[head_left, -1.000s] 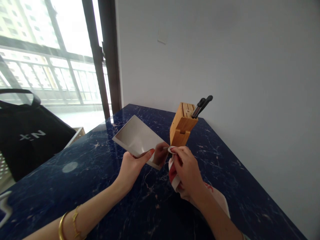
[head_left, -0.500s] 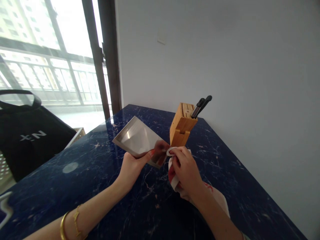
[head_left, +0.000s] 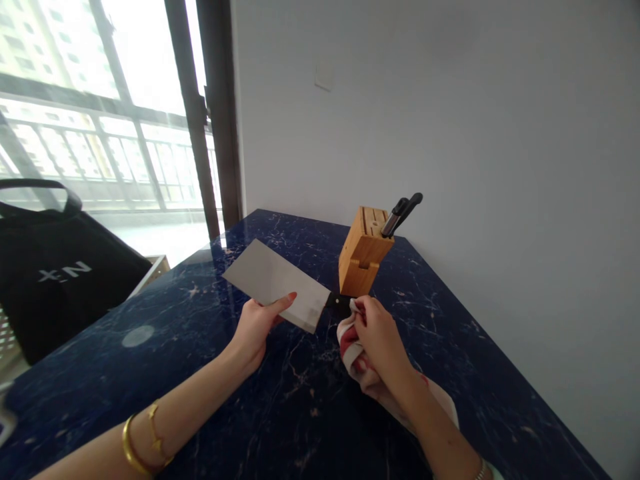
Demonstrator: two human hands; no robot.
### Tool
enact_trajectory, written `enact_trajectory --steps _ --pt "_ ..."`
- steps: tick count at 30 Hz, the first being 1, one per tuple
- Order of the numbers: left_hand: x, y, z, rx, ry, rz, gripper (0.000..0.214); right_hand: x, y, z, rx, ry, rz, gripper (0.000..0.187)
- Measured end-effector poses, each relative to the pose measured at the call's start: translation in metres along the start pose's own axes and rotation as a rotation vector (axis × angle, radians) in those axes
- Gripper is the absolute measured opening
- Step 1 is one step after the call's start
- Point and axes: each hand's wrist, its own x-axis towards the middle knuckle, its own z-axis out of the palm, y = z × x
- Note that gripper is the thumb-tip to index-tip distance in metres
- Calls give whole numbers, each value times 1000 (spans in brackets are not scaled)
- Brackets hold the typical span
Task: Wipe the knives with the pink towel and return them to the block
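A cleaver (head_left: 277, 277) with a broad pale blade and a black riveted handle is held above the dark table. My left hand (head_left: 255, 327) pinches the blade's lower edge, thumb lying on its face. At the handle's end my right hand (head_left: 377, 330) is closed on a white and red cloth (head_left: 357, 357), which touches the handle and hangs down under my wrist. Right behind the handle stands a wooden knife block (head_left: 366, 250), with a few dark-handled tools (head_left: 403, 213) in its slots.
The blue marbled table (head_left: 290, 413) runs back to a white wall (head_left: 430, 113). Left of it are a black bag (head_left: 65, 273) and a large window (head_left: 100, 120). A white object (head_left: 6, 417), cut off by the frame, lies at the table's left edge.
The cleaver's blade has tilted, turning from shiny to matt pale grey. My right hand and the cloth have slid right along the handle, uncovering its black part. My left thumb has shifted left.
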Motion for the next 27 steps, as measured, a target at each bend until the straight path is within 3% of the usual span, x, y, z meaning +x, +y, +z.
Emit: enact_trajectory --steps 4,8,15,27 --pt "-2 2 1 0 -30 47 41 -1 -5 2 9 -40 -42 19" --pt "-2 6 0 0 -38 74 39 0 0 2 4 -33 18 18" --pt "6 9 -4 -76 -33 26 38 3 14 0 37 -35 63 16" --pt "31 16 -21 -215 94 60 32 3 17 -1 81 -29 89 12"
